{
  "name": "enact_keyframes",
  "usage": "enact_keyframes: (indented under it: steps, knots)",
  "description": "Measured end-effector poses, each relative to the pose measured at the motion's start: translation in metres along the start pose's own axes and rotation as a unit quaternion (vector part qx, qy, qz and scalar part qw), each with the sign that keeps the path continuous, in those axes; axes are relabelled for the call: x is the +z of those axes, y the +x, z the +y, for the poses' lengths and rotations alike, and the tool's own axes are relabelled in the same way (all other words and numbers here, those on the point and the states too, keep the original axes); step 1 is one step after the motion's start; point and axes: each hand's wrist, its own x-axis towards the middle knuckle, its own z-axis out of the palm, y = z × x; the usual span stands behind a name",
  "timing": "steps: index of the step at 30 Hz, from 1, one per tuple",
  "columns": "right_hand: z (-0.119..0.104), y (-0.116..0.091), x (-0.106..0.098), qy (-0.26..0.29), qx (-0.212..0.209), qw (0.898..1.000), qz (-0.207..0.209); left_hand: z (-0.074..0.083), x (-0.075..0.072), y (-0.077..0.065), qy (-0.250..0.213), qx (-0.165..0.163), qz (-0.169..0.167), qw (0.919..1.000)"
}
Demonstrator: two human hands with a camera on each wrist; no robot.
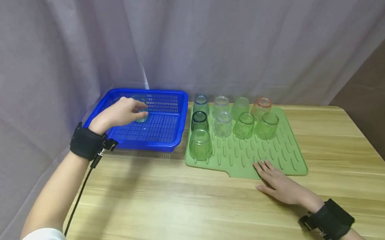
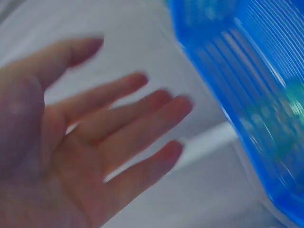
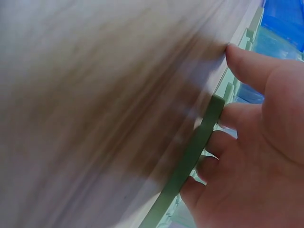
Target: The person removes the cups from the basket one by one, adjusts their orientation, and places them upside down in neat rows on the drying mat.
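My left hand (image 1: 122, 111) hovers over the blue plastic basket (image 1: 177, 135), fingers apart and holding nothing. Beyond its fingertips, a clear greenish glass (image 1: 142, 118) is in the basket, partly hidden by the hand. The left wrist view shows a gap between the fingers and the basket wall (image 2: 209, 85). On the right, my right hand (image 1: 284, 187) lies flat, its fingertips on the front edge of the green drying mat (image 1: 246, 171) and its thumb by the wood. Upside-down glasses stand on that mat, the nearest being a green glass (image 1: 200, 144) at the front left.
Several more glasses form two rows on the mat's back half, among them a dark glass (image 1: 199, 121) and a red-rimmed glass (image 1: 262, 108). A grey curtain (image 1: 208, 44) hangs behind the wooden table (image 1: 170, 207). From the left wrist strap runs a black cable (image 1: 81, 194).
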Motion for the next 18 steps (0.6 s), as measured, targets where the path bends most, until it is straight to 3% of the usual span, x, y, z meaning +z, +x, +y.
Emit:
enact_keyframes:
  steps: [2,5,8,13,18]
  knots:
    - [-0.001,0.001,0.002,-0.005,0.000,1.000,0.001,-0.013,-0.007,0.011,0.013,-0.041,0.046,0.9980]
    - [-0.002,0.002,0.003,-0.011,0.001,1.000,0.004,-0.031,-0.012,0.029,0.025,-0.100,0.106,0.9890]
    - [-0.003,0.003,0.005,-0.020,0.002,1.000,0.006,-0.048,-0.011,0.045,0.023,-0.139,0.145,0.9793]
    - [-0.007,0.002,0.007,-0.021,0.006,1.000,0.007,-0.067,-0.003,0.063,0.007,-0.178,0.159,0.9711]
    - [-0.009,-0.003,0.009,-0.021,0.016,1.000,0.012,-0.074,0.007,0.076,0.002,-0.188,0.139,0.9722]
